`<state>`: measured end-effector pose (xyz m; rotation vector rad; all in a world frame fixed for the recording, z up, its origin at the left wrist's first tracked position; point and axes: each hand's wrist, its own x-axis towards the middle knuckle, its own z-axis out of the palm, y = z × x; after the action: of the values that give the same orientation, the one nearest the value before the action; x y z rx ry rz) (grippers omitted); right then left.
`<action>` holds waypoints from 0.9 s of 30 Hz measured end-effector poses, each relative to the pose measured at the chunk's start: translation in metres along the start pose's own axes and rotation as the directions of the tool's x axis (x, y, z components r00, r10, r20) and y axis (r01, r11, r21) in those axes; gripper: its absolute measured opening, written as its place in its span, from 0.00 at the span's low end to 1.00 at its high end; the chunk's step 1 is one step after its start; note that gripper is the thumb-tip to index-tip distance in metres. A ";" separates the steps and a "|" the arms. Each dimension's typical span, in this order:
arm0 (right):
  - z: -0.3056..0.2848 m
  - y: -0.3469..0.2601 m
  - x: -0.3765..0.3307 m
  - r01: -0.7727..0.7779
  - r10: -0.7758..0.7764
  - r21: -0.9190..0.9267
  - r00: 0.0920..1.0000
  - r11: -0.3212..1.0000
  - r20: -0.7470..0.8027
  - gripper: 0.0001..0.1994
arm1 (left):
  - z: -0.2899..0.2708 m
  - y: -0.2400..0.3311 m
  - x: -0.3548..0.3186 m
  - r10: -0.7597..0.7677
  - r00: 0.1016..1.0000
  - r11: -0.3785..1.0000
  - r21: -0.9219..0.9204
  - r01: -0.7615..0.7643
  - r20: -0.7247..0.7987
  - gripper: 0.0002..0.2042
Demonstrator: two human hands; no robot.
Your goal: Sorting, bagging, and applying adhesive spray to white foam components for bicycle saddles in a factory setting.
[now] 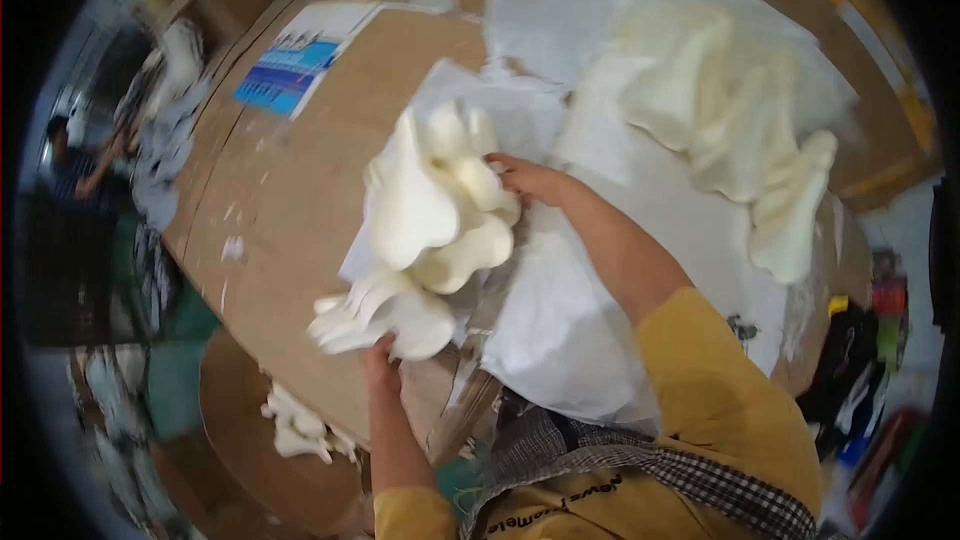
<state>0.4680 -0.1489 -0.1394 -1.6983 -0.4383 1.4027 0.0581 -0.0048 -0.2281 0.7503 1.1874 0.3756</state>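
Note:
A pile of soft, cream-coloured foam pads (pixel 415 210), curved and lobed in outline, is between my two hands above the cardboard-covered table. My left hand (pixel 381 358) pinches the near end of a fanned stack of these foam pads (pixel 385 310); its fingertips are partly tucked under them. On the far right side of the pile, my right hand (pixel 530 180) grips the edge of the pads, its fingers partly hidden by the foam. White plastic sheeting (pixel 445 85) shows beneath and behind the pile.
A long row of similar cream pads (pixel 715 110) lies on white sheeting at the right. Blue-and-white printed paper (pixel 295 65) rests at the table's far left. Below the left edge, a round brown container (pixel 240 410) holds more pieces. Another person (pixel 80 165) is at the far left.

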 end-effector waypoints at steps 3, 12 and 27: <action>0.029 0.013 -0.004 0.099 -0.105 0.324 0.995 0.941 -0.001 0.34 | 0.051 0.000 -0.002 0.082 0.997 0.988 -0.131 -0.082 -0.005 0.29; 0.149 0.019 -0.024 0.081 -0.138 0.704 0.990 0.706 0.025 0.23 | -0.048 0.040 -0.046 0.315 0.949 0.878 -0.374 -0.300 -0.022 0.26; 0.445 -0.058 -0.022 0.829 -0.697 -0.011 0.476 0.558 0.536 0.27 | -0.419 0.089 -0.180 0.298 0.661 0.936 0.073 -0.346 -0.689 0.33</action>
<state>0.0665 0.0427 -0.0760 -1.0241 -1.5527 1.0349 -0.3839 0.0818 -0.1147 0.7888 1.7388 1.0669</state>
